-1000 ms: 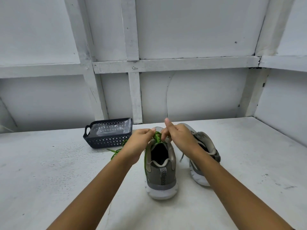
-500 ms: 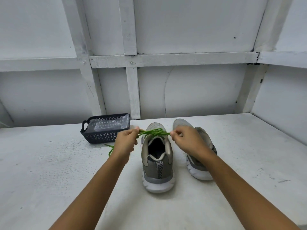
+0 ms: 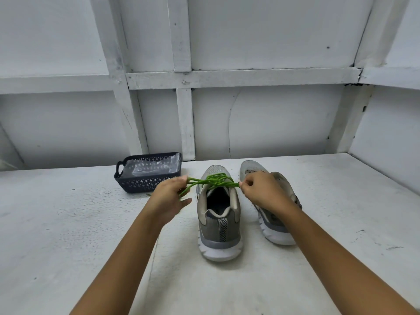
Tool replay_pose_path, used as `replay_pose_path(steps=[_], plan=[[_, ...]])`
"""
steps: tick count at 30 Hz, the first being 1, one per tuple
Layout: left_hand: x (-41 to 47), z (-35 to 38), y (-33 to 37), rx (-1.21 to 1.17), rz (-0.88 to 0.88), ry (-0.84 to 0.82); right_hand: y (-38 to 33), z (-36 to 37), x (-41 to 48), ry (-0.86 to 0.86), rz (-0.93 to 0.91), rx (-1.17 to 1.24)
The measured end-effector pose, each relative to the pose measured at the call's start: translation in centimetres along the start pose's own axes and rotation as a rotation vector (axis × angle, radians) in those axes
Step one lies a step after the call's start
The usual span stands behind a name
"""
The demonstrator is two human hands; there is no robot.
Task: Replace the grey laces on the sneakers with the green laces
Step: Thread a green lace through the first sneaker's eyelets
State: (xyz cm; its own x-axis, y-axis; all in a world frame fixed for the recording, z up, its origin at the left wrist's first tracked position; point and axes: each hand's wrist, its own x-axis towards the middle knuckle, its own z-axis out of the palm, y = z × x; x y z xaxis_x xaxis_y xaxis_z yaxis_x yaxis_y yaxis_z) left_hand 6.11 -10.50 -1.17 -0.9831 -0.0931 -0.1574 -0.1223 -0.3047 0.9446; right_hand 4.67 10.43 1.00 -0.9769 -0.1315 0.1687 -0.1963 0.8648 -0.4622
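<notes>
Two grey sneakers stand heel toward me on the white table. The left sneaker (image 3: pixel 218 221) carries a green lace (image 3: pixel 216 181) threaded over its tongue. My left hand (image 3: pixel 169 198) pinches the lace's left strands just left of the shoe. My right hand (image 3: pixel 261 192) pinches the right end beside the shoe's collar. The lace is stretched taut sideways between both hands over a knot. The right sneaker (image 3: pixel 271 223) sits partly behind my right hand; no lace shows on it.
A dark blue perforated basket (image 3: pixel 147 180) with clear plastic inside stands at the back left, near the wall. The white table (image 3: pixel 68 235) is boxed in by white panelled walls at the back and right.
My hands were together over the left sneaker's tongue; they have moved apart sideways, drawing the green lace taut. The view has shifted slightly too.
</notes>
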Motion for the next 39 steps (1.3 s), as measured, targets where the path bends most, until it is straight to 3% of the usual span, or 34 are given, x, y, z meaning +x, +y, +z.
replay_pose_path(steps=[3,5,7,10,13,16,19,21,24,27,31,33,36,39], plan=[[0.3,-0.5,-0.1,-0.334,-0.127,0.011,0.1,0.0,0.1,-0.010,0.018,0.017],[0.3,-0.5,-0.5,-0.369,-0.169,0.009,0.1,-0.1,0.1,-0.016,0.025,0.023],[0.4,-0.5,-0.7,-0.254,-0.161,0.028,0.2,-0.3,0.0,-0.005,0.020,0.022],[0.3,-0.7,-0.1,0.227,0.005,0.097,0.5,-0.7,-0.2,0.052,-0.001,0.040],[0.2,-1.0,0.8,0.651,0.365,0.191,0.2,-1.2,-0.2,0.111,-0.075,0.077],[0.0,-0.2,1.5,1.001,0.676,0.111,-0.7,-1.3,-0.3,0.068,-0.165,0.021],[0.3,0.7,1.2,1.494,0.730,-0.087,-1.2,-0.6,-0.1,-0.031,-0.268,-0.179],[0.4,0.9,1.1,1.763,0.779,-0.097,-1.5,-0.2,-0.3,-0.090,-0.288,-0.277],[0.5,1.0,1.2,1.929,0.856,-0.049,-1.6,0.3,-0.9,-0.084,-0.328,-0.350],[0.5,1.2,1.3,1.940,0.834,-0.065,-1.4,0.7,-1.3,-0.065,-0.373,-0.387],[0.8,1.1,1.8,1.741,0.673,-0.135,-1.7,0.5,-1.0,-0.049,-0.337,-0.291],[0.8,0.9,2.0,1.595,0.573,-0.176,-2.0,0.1,-0.7,-0.065,-0.247,-0.091],[0.4,1.0,2.6,1.379,0.426,-0.241,-2.4,-0.3,0.0,-0.187,-0.040,0.391],[-0.2,1.3,3.0,1.026,0.274,-0.253,-2.5,-0.3,0.3,-0.288,0.114,0.798]])
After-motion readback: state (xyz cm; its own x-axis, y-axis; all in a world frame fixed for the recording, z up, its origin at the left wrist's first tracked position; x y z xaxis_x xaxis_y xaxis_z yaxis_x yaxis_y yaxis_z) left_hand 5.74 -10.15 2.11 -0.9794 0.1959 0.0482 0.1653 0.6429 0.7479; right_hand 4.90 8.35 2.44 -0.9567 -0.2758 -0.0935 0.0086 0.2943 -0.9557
